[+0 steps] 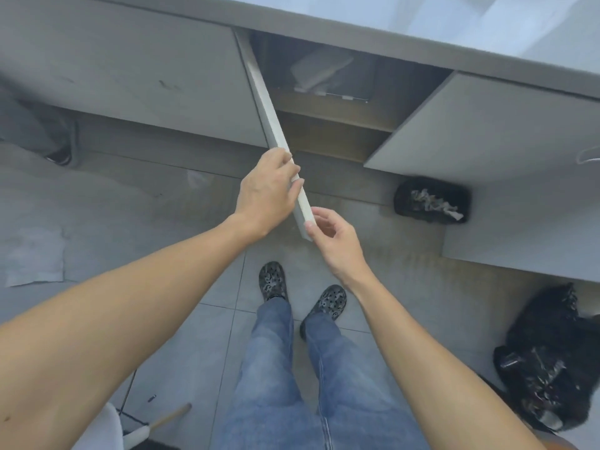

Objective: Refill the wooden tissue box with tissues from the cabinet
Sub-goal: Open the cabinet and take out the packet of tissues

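A grey cabinet under the counter stands open, its left door (pixel 274 125) swung out edge-on toward me. My left hand (pixel 268 190) grips the door's outer edge near its lower end. My right hand (pixel 331 235) is just below it, thumb and fingers pinching the door's bottom corner. Inside on the cabinet's wooden shelf (pixel 334 110) lies a pale wrapped pack, perhaps tissues (pixel 319 71), dim in the shadow. The right door (pixel 480 125) is also swung open. No wooden tissue box is in view.
The grey countertop edge (pixel 357 30) runs across the top. A black bin bag with crumpled paper (pixel 431 201) sits on the tiled floor right of the doors, another black bag (pixel 548 355) at lower right. My feet in dark clogs (pixel 302 293) stand below the door.
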